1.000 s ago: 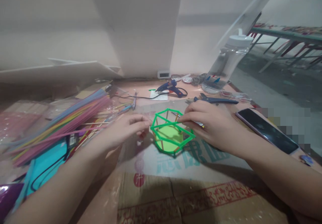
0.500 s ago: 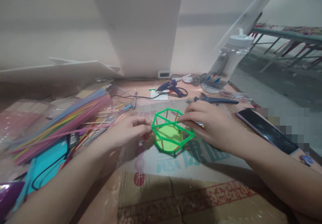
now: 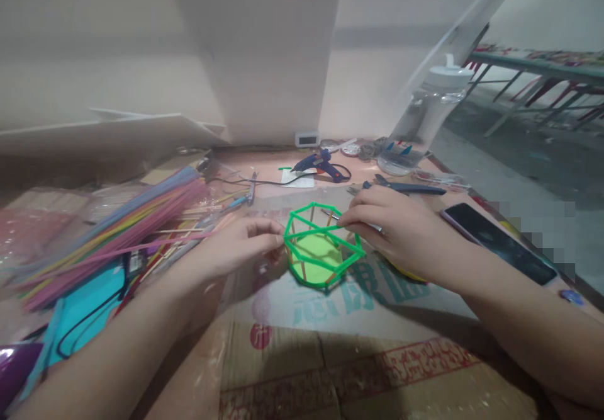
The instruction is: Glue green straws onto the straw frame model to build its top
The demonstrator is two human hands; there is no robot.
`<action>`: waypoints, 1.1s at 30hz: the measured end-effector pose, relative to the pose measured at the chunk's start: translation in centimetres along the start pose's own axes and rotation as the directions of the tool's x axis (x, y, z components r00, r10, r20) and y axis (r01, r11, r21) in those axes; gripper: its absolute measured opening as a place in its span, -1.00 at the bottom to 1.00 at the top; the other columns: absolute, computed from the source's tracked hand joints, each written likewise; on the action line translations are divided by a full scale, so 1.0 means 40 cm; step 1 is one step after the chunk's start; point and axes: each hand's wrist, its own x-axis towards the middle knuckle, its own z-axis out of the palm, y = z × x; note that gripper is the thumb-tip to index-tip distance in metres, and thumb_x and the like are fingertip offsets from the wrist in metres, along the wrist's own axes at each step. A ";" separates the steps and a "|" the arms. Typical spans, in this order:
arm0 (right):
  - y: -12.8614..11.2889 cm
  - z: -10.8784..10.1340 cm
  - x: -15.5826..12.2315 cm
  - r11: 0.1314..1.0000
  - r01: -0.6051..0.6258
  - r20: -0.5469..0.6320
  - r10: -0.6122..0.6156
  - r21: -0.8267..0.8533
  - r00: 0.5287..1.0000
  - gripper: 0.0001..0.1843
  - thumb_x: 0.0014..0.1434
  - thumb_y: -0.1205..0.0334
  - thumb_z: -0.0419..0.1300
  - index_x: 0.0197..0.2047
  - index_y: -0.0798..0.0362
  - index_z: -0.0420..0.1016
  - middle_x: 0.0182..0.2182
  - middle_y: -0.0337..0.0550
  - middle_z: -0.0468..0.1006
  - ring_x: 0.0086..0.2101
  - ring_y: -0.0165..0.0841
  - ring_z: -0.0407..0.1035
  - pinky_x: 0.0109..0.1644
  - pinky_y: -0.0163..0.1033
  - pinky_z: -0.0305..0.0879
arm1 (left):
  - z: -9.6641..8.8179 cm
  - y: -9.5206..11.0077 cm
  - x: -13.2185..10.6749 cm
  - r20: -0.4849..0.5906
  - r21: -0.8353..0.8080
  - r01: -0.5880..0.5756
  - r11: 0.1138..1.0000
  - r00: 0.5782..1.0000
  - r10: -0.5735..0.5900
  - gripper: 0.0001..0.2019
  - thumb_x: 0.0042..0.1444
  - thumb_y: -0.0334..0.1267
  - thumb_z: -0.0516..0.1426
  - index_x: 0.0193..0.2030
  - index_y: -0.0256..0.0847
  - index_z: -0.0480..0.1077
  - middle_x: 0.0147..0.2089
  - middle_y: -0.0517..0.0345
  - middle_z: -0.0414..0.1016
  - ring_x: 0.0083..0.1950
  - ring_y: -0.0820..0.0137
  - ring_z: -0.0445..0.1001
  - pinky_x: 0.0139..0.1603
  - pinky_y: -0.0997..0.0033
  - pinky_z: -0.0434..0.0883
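A small basket-like frame (image 3: 325, 262) stands on the cardboard, made of green pipe cleaners with thin brown uprights and a light green base. My left hand (image 3: 257, 238) is closed, thumb and fingers pinching the frame's left corner. One green pipe cleaner (image 3: 311, 232) runs across the top from that corner toward my right hand (image 3: 384, 221). The right fingertips are pinched together at its far end, above the frame's back right side. Behind and under the right hand show a thin metal tool (image 3: 329, 215) and a yellow curved edge (image 3: 408, 273), both mostly hidden.
Bundled coloured pipe cleaners (image 3: 141, 231) lie at left beside a turquoise sheet (image 3: 92, 297). At the back are a blue glue gun (image 3: 318, 163) with its cord, pliers (image 3: 406, 188) and a clear bottle (image 3: 419, 124). A phone (image 3: 500, 244) lies at right.
My right hand has shifted slightly to the right along the crossing pipe cleaner, and more of the yellow edge shows beneath it. The left hand stays at the corner.
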 end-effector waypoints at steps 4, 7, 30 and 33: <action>-0.002 0.002 0.000 1.000 -0.013 0.002 0.013 0.003 1.000 -0.78 0.38 0.40 0.10 -0.18 0.11 0.59 -0.28 -0.07 0.55 -0.22 -0.27 0.39 -0.14 -0.20 0.28 | -0.033 -0.015 0.002 0.141 -0.037 -0.006 0.999 0.990 0.011 -0.74 0.07 -0.10 0.30 -0.19 -0.23 0.55 -0.29 0.12 0.59 -0.30 0.39 0.49 -0.22 0.38 0.40; 0.001 0.003 -0.005 0.999 -0.032 0.008 0.032 0.009 0.999 -0.79 0.38 0.39 0.10 -0.14 0.10 0.58 -0.25 -0.07 0.54 -0.19 -0.26 0.39 -0.11 -0.19 0.28 | -0.065 -0.030 0.003 0.105 -0.076 -0.025 0.997 0.994 0.033 -0.66 0.10 -0.07 0.33 -0.06 -0.21 0.52 -0.23 0.11 0.61 -0.23 0.37 0.53 -0.15 0.35 0.42; 0.022 -0.043 -0.009 0.932 -0.321 0.104 0.307 0.166 0.946 -0.75 0.34 -0.02 0.22 -0.08 -0.06 0.58 -0.21 -0.21 0.64 -0.24 -0.35 0.49 -0.16 -0.24 0.37 | 0.010 0.001 -0.016 0.117 -0.019 0.004 1.000 0.993 -0.001 -0.80 0.07 -0.14 0.21 -0.22 -0.18 0.50 -0.38 0.23 0.56 -0.35 0.41 0.46 -0.24 0.40 0.40; 0.020 -0.036 -0.004 0.908 -0.373 0.180 0.341 0.193 0.923 -0.78 0.33 0.02 0.21 -0.13 -0.07 0.61 -0.30 -0.25 0.64 -0.32 -0.37 0.49 -0.24 -0.27 0.35 | 0.009 -0.003 -0.012 0.104 -0.028 0.004 1.000 0.995 -0.001 -0.82 0.09 -0.12 0.21 -0.29 -0.19 0.48 -0.37 0.21 0.56 -0.34 0.42 0.45 -0.24 0.41 0.39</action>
